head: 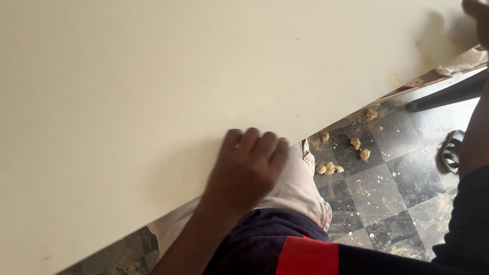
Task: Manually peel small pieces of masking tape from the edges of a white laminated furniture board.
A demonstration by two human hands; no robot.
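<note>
The left hand (248,165) lies palm-down with fingers loosely curled, gripping nothing, on the near edge of the smooth cream-coloured desk (153,91), while the right hand (478,20) is mostly out of view, its grip unclear.

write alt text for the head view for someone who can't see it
A person's left hand rests flat, palm down, on the edge of a large cream panel that fills most of the view. The right hand touches the panel's far corner, mostly out of frame. Below, crumbly tan lumps lie scattered on a dark tiled floor.
</note>
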